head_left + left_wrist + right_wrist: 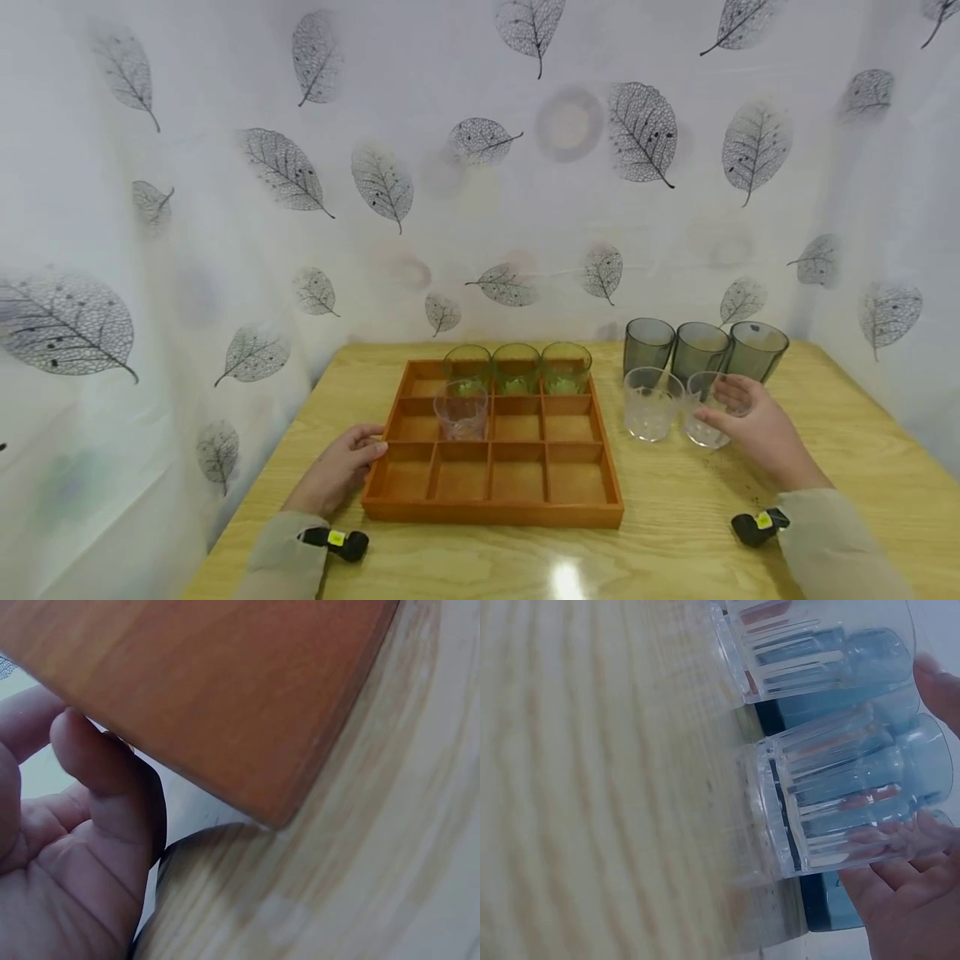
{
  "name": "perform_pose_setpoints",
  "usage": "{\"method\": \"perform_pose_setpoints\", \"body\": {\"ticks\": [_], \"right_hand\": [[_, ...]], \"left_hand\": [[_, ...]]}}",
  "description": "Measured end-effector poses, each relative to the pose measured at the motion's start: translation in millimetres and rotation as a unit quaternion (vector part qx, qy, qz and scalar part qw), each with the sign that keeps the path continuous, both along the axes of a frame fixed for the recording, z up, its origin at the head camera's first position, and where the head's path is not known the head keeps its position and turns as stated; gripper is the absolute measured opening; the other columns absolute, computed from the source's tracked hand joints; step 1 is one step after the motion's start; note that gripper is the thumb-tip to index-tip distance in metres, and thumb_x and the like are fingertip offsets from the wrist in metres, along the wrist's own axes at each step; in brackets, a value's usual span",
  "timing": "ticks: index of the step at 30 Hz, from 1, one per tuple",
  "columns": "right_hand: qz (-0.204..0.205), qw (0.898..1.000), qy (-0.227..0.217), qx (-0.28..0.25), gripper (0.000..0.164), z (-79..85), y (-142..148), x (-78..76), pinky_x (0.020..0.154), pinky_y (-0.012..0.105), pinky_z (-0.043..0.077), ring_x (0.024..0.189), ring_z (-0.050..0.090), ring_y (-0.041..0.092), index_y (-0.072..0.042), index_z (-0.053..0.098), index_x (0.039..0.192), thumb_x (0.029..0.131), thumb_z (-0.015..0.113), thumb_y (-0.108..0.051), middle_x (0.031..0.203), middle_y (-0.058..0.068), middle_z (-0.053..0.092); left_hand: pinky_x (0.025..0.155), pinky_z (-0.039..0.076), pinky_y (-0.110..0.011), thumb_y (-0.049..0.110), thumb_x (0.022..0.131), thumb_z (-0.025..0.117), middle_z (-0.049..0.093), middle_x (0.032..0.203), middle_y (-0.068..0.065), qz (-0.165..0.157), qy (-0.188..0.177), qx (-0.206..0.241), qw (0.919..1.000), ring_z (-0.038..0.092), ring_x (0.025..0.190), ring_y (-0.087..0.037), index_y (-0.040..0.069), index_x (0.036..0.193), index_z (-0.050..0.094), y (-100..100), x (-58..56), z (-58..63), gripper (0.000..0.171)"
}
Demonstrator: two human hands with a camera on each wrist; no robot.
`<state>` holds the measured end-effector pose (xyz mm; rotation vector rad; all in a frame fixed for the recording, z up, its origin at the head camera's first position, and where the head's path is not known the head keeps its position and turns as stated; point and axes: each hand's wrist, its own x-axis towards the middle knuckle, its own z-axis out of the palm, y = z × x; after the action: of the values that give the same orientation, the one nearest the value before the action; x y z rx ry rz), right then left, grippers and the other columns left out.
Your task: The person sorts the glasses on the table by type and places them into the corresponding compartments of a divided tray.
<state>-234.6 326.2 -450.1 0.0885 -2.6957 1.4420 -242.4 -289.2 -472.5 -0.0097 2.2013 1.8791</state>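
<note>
My left hand (339, 468) holds the left side of a wooden compartment tray (491, 512), with the thumb at its edge; the tray's corner (262, 795) fills much of the left wrist view. Three green-tinted glasses (516, 371) stand in the tray's back row. One clear glass (461, 412) sits in the middle row, second compartment from the left. To the right of the tray, my right hand (761, 429) grips a clear glass (840, 795), thumb on one side and fingers showing through its wall. That glass stands upright on the table. Another clear glass (651, 408) is close on its left.
Three smoky grey glasses (701, 354) stand in a row behind the clear ones on the right. The wooden table (450, 562) ends at the back against a hanging white curtain (480, 208) printed with leaves.
</note>
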Motion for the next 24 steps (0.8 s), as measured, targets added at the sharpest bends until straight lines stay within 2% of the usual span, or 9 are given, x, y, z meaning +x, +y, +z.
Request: {"method": "perform_pose_setpoints", "body": {"ticks": [6, 11, 13, 15, 18, 22, 24], "right_hand": [[-0.001, 1.0, 0.0, 0.014, 0.1, 3.0, 4, 5.9, 0.102, 0.069, 0.032, 0.132, 0.038, 0.057, 0.012, 0.01, 0.155, 0.095, 0.071, -0.041, 0.152, 0.037, 0.031], [0.001, 0.999, -0.017, 0.03, 0.099, 6.1, 8, 16.4, 0.101, 0.065, 0.037, 0.133, 0.04, 0.054, 0.01, 0.011, 0.156, 0.097, 0.068, -0.044, 0.152, 0.036, 0.033], [0.001, 0.999, -0.017, 0.039, 0.097, 8.7, 9, 20.3, 0.101, 0.048, 0.046, 0.133, 0.042, 0.052, 0.009, 0.012, 0.157, 0.098, 0.067, -0.044, 0.152, 0.034, 0.035], [0.005, 0.999, -0.012, 0.045, 0.094, 12.4, 11, 23.8, 0.094, 0.029, 0.049, 0.132, 0.043, 0.05, 0.008, 0.013, 0.157, 0.098, 0.066, -0.043, 0.152, 0.032, 0.037], [0.012, 0.999, -0.001, 0.05, 0.091, 18.4, 9, 28.5, 0.08, 0.01, 0.043, 0.131, 0.045, 0.05, 0.007, 0.015, 0.157, 0.099, 0.066, -0.04, 0.151, 0.03, 0.04], [0.024, 0.998, 0.008, 0.055, 0.088, 27.0, 2, 33.9, 0.081, 0.01, 0.042, 0.129, 0.047, 0.047, 0.005, 0.02, 0.157, 0.098, 0.068, -0.038, 0.15, 0.026, 0.044], [0.03, 0.998, 0.015, 0.05, 0.086, 31.3, -4, 35.7, 0.082, 0.01, 0.043, 0.129, 0.05, 0.042, 0.004, 0.023, 0.157, 0.097, 0.07, -0.036, 0.149, 0.026, 0.045]], "left_hand": [[0.071, 0.051, -0.029, 0.014, 0.103, 0.06, 0.057, 0.107, -0.012, 0.005, 0.011, 0.009, 0.9999, 0.055, 0.085, -0.017, -0.006, 0.143, 0.042, 2, -2.2, -1.7, 0.049], [0.065, 0.048, -0.027, 0.014, 0.103, 0.059, 0.057, 0.106, -0.011, 0.001, 0.01, 0.0, 1.0, 0.053, 0.08, -0.016, -0.007, 0.143, 0.041, 2, 0.7, -2.0, 0.049], [0.064, 0.047, -0.027, 0.014, 0.103, 0.059, 0.057, 0.106, -0.01, 0.0, 0.01, 0.001, 1.0, 0.052, 0.079, -0.015, -0.007, 0.143, 0.041, 2, 0.8, -2.0, 0.049], [0.064, 0.047, -0.027, 0.015, 0.103, 0.06, 0.057, 0.106, -0.01, 0.001, 0.01, 0.003, 0.9999, 0.052, 0.079, -0.015, -0.007, 0.143, 0.041, 2, 0.8, -2.1, 0.05], [0.066, 0.048, -0.027, 0.015, 0.103, 0.061, 0.057, 0.106, -0.01, 0.006, 0.006, 0.006, 0.9999, 0.053, 0.081, -0.016, -0.005, 0.143, 0.042, 2, -0.3, -2.0, 0.049], [0.067, 0.049, -0.028, 0.015, 0.103, 0.061, 0.057, 0.108, -0.011, 0.006, 0.003, 0.005, 1.0, 0.054, 0.082, -0.017, -0.005, 0.144, 0.042, 0, -0.8, -1.7, 0.049], [0.067, 0.049, -0.027, 0.014, 0.103, 0.06, 0.057, 0.107, -0.011, 0.004, 0.005, 0.01, 0.9999, 0.054, 0.082, -0.016, -0.006, 0.144, 0.04, 0, -1.1, -2.0, 0.05]]}}
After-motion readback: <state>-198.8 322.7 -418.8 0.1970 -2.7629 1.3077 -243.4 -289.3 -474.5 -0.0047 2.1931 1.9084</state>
